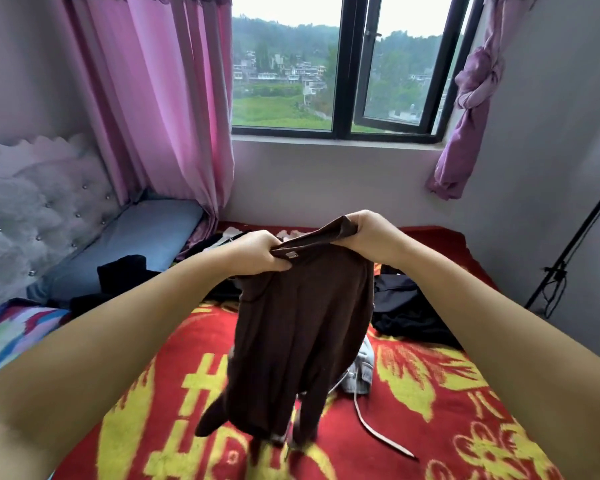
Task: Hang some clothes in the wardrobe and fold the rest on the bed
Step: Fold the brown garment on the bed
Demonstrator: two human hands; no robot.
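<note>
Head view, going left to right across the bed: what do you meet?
Tufted headboard → blue pillow → black clothes by the pillow → left hand → brown garment → right hand → black clothes pile → black stand.

pink curtains (160,98) flank a window (343,64); black stand (568,244) at right.

Garment (302,327) hangs above bed (465,427); clothes pile (409,310) lies right, pillow (136,237) left, window (343,64) behind.

pink curtains (160,109), open window (343,64), tufted headboard (32,216)
</note>
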